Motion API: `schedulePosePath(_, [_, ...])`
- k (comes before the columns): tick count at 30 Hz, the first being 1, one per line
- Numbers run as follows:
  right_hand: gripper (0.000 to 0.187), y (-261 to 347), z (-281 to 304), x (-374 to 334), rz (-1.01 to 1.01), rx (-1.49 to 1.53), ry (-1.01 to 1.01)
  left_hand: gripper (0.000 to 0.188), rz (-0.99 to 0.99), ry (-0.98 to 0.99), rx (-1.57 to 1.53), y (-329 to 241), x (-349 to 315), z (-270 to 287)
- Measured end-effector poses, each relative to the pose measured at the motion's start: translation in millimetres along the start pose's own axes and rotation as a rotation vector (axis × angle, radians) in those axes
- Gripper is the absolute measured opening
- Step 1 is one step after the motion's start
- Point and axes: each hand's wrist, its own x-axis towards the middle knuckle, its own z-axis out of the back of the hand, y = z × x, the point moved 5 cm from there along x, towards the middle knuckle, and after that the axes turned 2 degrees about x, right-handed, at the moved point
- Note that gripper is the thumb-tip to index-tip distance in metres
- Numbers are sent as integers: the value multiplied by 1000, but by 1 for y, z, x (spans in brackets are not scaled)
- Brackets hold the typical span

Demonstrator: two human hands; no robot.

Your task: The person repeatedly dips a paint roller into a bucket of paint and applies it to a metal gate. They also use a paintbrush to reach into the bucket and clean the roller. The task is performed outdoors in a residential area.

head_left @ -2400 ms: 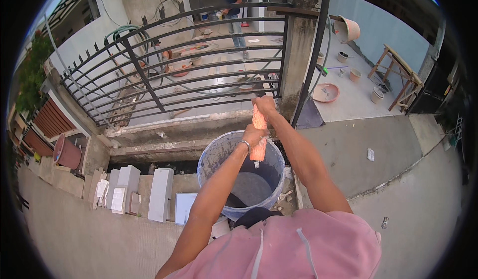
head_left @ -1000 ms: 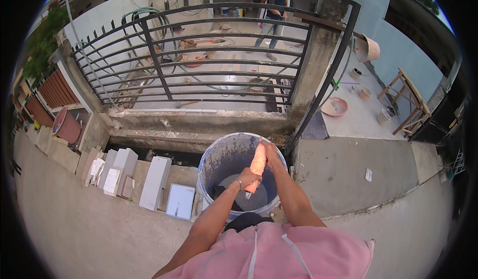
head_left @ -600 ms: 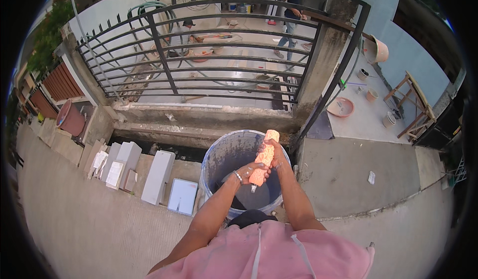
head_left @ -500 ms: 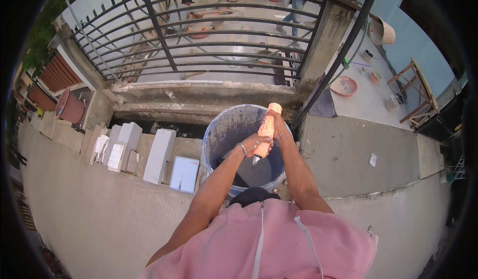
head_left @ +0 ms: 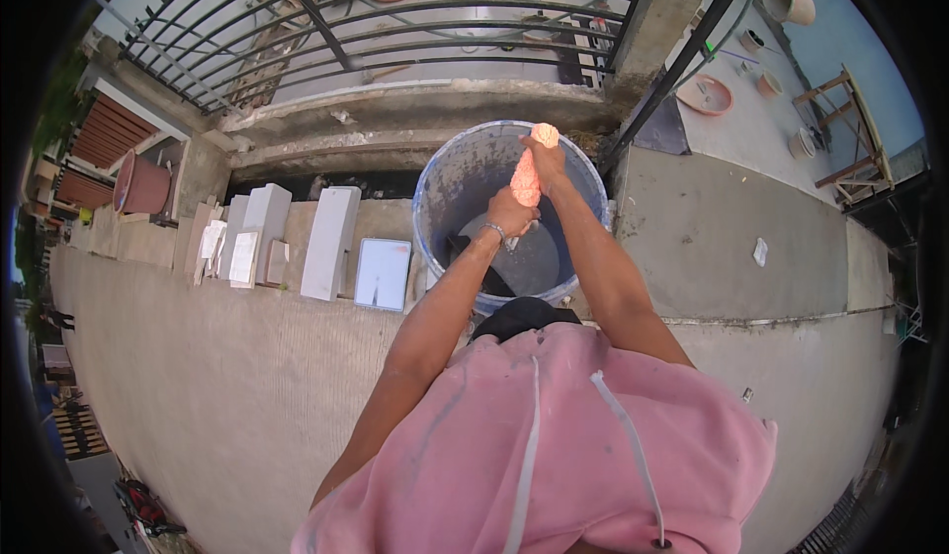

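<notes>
Both my hands are wrapped round a pale orange paint roller cover [head_left: 528, 178] with a knobbly, wet-looking surface, held tilted above a big tub. My left hand [head_left: 509, 214] grips its lower end and my right hand [head_left: 548, 164] grips nearer the top, both closed. A bright wet streak shows just under my left hand. The round blue-grey tub [head_left: 425, 193] has a splashed, stained inner wall. Greyish liquid [head_left: 535, 262] lies in its bottom, with a dark flat piece [head_left: 494, 279] against the near left side.
Left of the tub stand pale blocks [head_left: 329, 243] and a light blue-white square lid or box [head_left: 383, 273]. A black metal fence [head_left: 395, 45] and low concrete wall [head_left: 395, 109] run beyond. At far right are a pink basin [head_left: 705, 94], small buckets and a wooden stand [head_left: 848, 134].
My view has tipped downward, so the tub and hands sit higher in the picture. The roller cover stays in both hands; its dark lower end, visible before, is now covered by my left hand.
</notes>
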Motion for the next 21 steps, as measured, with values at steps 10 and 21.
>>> schedulePosePath(10, [43, 117, 1, -14, -164, 1012, 863, 56, 68, 874, -1237, -46, -33, -2])
schedulePosePath(21, [13, 144, 5, 12, -128, 689, 799, 50, -156, 723, -938, -80, -53, 8])
